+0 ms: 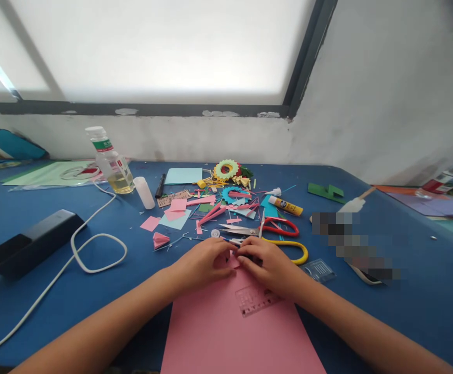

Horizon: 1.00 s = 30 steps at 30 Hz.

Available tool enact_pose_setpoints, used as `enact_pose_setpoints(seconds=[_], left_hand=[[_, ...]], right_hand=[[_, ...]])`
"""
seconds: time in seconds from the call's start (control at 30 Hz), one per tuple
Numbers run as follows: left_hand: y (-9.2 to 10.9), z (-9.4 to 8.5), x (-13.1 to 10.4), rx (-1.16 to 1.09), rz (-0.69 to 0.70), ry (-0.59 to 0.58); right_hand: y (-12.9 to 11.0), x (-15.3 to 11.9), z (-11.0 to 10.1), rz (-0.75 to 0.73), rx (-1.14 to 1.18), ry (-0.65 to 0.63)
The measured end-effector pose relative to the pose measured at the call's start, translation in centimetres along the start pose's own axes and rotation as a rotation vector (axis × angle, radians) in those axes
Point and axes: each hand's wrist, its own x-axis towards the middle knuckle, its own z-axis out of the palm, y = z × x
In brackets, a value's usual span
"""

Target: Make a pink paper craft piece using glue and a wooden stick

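The left hand point(207, 261) and right hand point(269, 264) pinch a small pink paper point(233, 261) at the far end of the big pink sheet point(237, 343), maybe to keep it steady. Scissors point(249, 231) lie just past the sheet, probably for easy reach.

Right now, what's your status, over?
Left fingers, right fingers: both at a small pink paper piece. Pink sheet beneath; clear stencil ruler on it. Red-and-yellow-handled scissors just beyond.
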Motion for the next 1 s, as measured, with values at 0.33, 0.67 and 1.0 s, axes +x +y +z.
enact_pose_setpoints(seconds=[0.33, 0.67, 1.0], left_hand=[[-0.15, 0.02, 0.08, -0.009, 0.006, -0.007], [-0.56, 0.29, 0.38, -0.037, -0.028, 0.032], [-0.22, -0.14, 0.06, -0.019, 0.003, 0.005]], right_hand=[[-0.08, -0.72, 0.51, -0.013, -0.108, 0.008], [-0.34, -0.42, 0.43, 0.044, -0.054, -0.043], [-0.18, -0.32, 0.15, 0.024, 0.003, -0.095]])
